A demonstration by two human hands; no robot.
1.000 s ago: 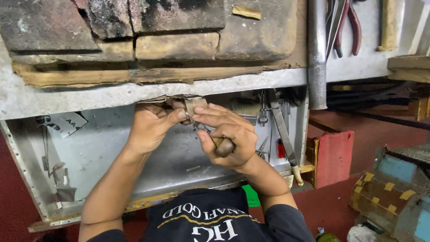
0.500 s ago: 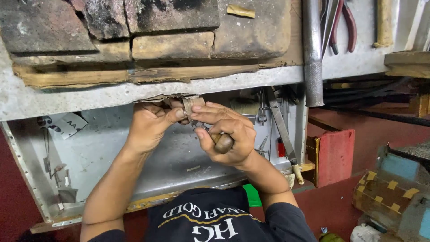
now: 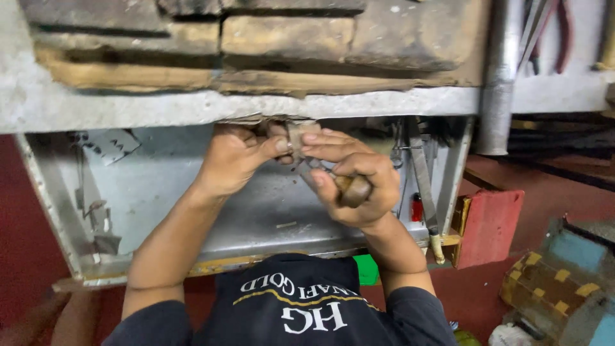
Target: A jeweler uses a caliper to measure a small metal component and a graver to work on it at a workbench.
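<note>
A: Grey metal cabinet [image 3: 192,211], open side facing up. Any change vs half a sec ago?

B: Barely. Both hands stay up under the top lip, same spot.

A: Grips?

B: Left hand [image 3: 234,157] pinches a small tan piece [image 3: 296,136], thumb + fingers closed on it. Right hand [image 3: 349,182] is clenched round a brown wooden tool handle [image 3: 353,190], its fingertips touching the piece too.

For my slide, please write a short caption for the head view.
Two hands work under a grey metal ledge: left hand pinches a small part, right hand grips a wooden-handled tool.
</note>
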